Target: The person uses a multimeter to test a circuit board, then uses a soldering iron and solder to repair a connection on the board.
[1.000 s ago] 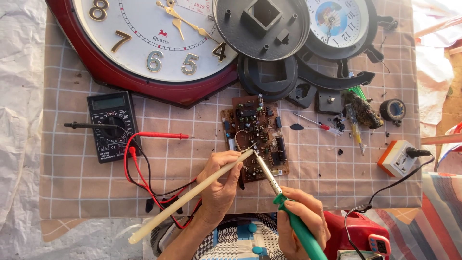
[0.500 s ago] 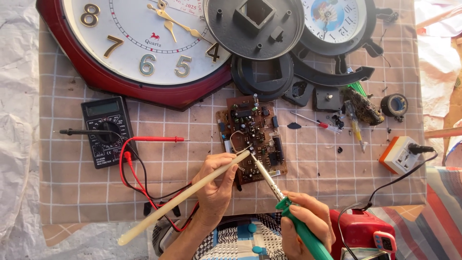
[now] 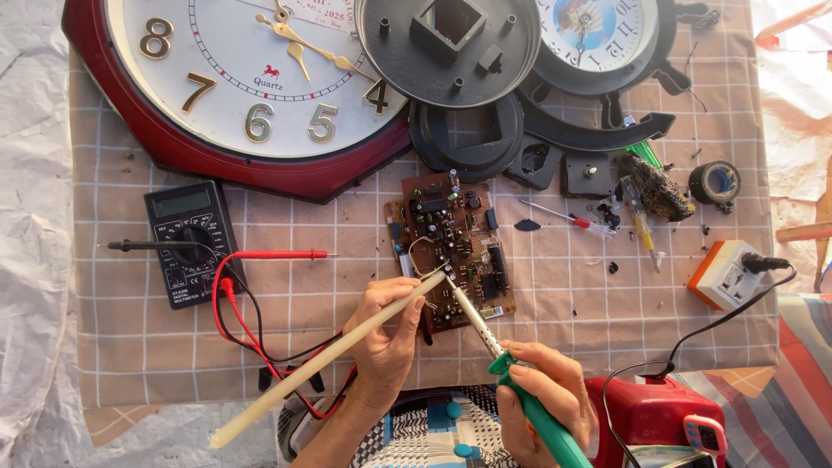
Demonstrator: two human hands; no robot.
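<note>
Green-handled soldering iron [image 3: 511, 368], gripped in the right hand [image 3: 546, 403], met the cream tube [image 3: 329, 360] clasped by the left hand [image 3: 386, 342] over the circuit board [image 3: 451, 247], where neighbouring components could be scorched by a slip.

Red-rimmed wall clock [image 3: 234, 87], black multimeter [image 3: 192, 243], white socket adapter [image 3: 726, 276].

A beige cloth with a white grid [image 3: 607, 312] covers the work surface in bright, even daylight, with crinkled white sheeting [image 3: 30, 260] along its left edge and at the top right, and a red-and-blue striped fabric [image 3: 797, 381] at the lower right.
</note>
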